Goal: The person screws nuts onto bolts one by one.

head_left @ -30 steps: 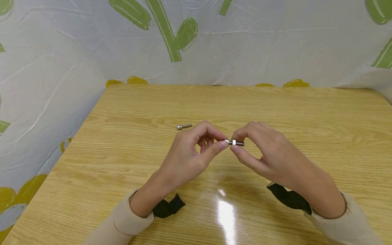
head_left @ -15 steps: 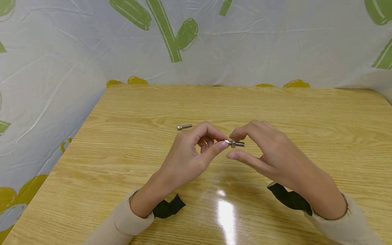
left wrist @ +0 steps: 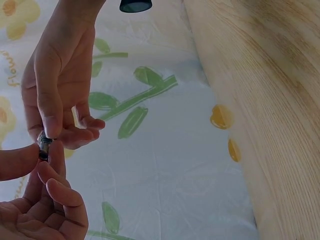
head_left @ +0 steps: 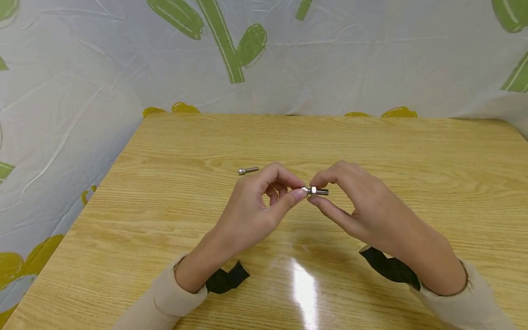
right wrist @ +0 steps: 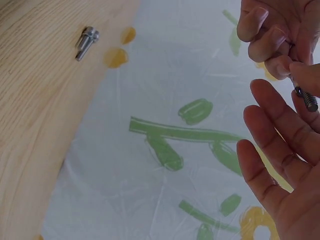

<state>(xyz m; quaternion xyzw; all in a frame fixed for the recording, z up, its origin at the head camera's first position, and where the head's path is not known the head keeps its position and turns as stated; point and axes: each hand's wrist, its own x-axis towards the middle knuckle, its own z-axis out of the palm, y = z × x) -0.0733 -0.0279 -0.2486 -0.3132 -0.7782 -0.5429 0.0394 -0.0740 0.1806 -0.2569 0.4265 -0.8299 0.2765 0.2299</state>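
In the head view my left hand (head_left: 257,201) pinches the head end of a silver bolt between thumb and forefinger. The bolt's threaded shank (head_left: 323,192) points right, and a hex nut (head_left: 314,190) sits partway along it. My right hand (head_left: 363,197) has its thumb and forefinger on opposite sides of that nut. Fingers cover much of the bolt's head. The right wrist view shows the shank's threaded tip (right wrist: 311,102) past the fingertips, while the right hand's other fingers are extended. In the left wrist view the bolt (left wrist: 44,147) is small and dark between both hands.
A second silver bolt (head_left: 249,170) lies on the wooden table (head_left: 185,146), just beyond my left hand. Behind the table and at its left hangs a white sheet (head_left: 330,68) with green and yellow plant prints. Black straps (head_left: 228,278) are at both wrists.
Half a second ago the right thumb was lowered away from the nut; now it is back against it. The nut's faces show at a different angle. The left hand has stayed in place.
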